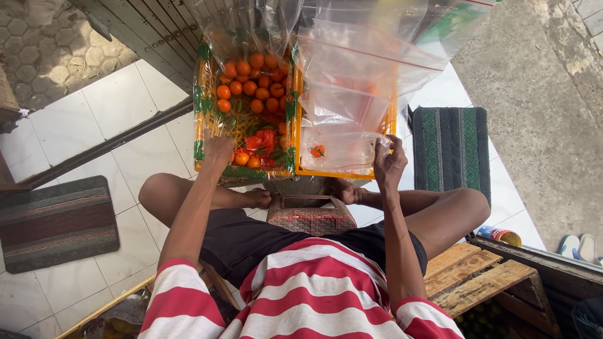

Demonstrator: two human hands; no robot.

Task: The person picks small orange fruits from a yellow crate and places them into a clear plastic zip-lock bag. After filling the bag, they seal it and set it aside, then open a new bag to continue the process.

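Leftmost, a striped grey doormat (56,223) lies on the white tiled floor (119,107), cut off by the frame edge. Next comes the left hand (218,149), reaching down into the near end of a yellow basket (200,94) of small orange fruits (251,85) with some red ones among them; its fingers are buried in the fruit, so I cannot tell whether they are closed on anything. A clear plastic cover blurs the far part of that basket. Right of it, a stack of clear zip bags (358,81) hides most of an orange crate (389,122). The right hand (388,160) pinches the edge of the nearest clear bag (342,150), fingers closed on the film; one orange fruit (318,150) shows dimly inside. Near the body sits a woven stool (311,216). Farther right lie a green-striped mat (449,147) and wooden slats (477,273), partly cut off.
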